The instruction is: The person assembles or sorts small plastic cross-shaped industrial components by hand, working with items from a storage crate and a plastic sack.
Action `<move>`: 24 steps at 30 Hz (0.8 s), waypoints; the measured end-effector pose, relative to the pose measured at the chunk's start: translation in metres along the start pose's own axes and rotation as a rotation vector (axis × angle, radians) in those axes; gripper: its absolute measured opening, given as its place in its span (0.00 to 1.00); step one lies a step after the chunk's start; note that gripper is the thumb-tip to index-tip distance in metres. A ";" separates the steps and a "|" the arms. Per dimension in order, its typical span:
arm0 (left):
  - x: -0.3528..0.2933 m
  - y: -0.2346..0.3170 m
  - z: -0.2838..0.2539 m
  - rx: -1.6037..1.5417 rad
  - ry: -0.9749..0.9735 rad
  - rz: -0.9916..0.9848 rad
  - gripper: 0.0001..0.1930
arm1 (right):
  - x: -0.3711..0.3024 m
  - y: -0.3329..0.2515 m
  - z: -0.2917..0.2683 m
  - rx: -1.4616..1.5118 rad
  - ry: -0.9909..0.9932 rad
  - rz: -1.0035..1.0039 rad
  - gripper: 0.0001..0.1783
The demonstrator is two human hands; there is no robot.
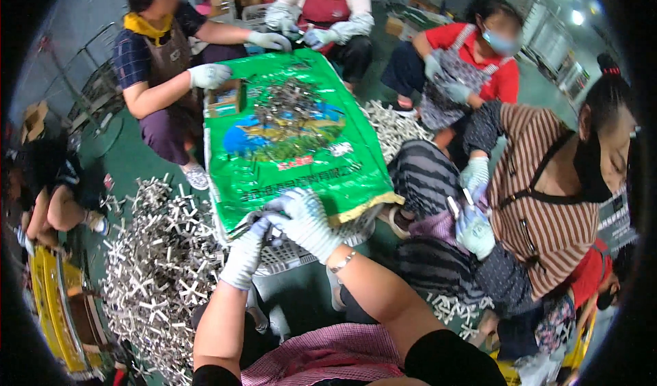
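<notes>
Both of my hands wear white, grey-striped knit gloves and meet over the near edge of a green printed sack, which is spread over a white basket. My left hand is closed on a small dark metal part. The fingers of my right hand bend over the same part and hide most of it, so its exact kind cannot be made out. Farther up the sack lies a heap of small dark metal pieces. An open cardboard box rests at the sack's left edge.
A large heap of silvery cross-shaped metal parts covers the floor at my left. More pale pieces lie right of the sack. Several gloved people sit around; one in a striped top holds white pieces. A yellow crate stands far left.
</notes>
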State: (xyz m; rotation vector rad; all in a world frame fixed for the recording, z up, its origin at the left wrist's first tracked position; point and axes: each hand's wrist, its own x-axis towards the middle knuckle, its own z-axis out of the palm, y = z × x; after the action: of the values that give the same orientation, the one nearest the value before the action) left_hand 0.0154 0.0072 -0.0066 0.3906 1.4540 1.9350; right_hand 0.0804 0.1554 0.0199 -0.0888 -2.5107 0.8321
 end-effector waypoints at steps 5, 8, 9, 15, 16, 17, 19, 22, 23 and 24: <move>-0.002 0.002 -0.014 -0.009 0.046 -0.033 0.12 | -0.001 -0.007 0.012 0.108 0.058 -0.014 0.13; 0.002 0.002 0.004 0.009 0.010 0.003 0.12 | -0.004 0.000 0.008 -0.105 0.081 -0.051 0.13; 0.005 0.000 -0.003 0.050 -0.046 -0.001 0.13 | -0.004 0.000 0.009 -0.133 0.059 -0.046 0.14; 0.014 0.001 -0.006 -0.127 0.137 -0.041 0.18 | -0.010 -0.005 0.003 -0.281 0.245 -0.115 0.12; 0.012 0.000 0.004 -0.098 0.130 -0.082 0.16 | -0.021 -0.001 -0.007 -0.323 0.251 -0.093 0.11; 0.010 -0.003 0.012 -0.093 0.095 -0.094 0.16 | -0.033 0.000 -0.019 -0.362 0.255 -0.076 0.11; 0.001 -0.006 0.022 -0.060 0.126 -0.094 0.14 | -0.051 -0.002 -0.038 -0.270 0.198 -0.005 0.10; -0.003 -0.012 0.017 -0.056 0.074 -0.125 0.10 | -0.067 -0.009 -0.041 -0.147 0.195 0.104 0.11; -0.002 -0.015 0.009 -0.040 0.084 -0.132 0.10 | -0.068 -0.012 -0.035 -0.110 0.181 0.143 0.11; -0.016 -0.004 0.022 -0.023 0.154 -0.113 0.09 | -0.065 -0.015 -0.027 -0.073 0.254 0.098 0.10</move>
State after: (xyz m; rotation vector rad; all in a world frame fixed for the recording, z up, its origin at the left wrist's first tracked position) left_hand 0.0412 0.0129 -0.0007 0.1481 1.5149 1.9235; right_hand 0.1519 0.1446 0.0189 -0.3237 -2.3112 0.7185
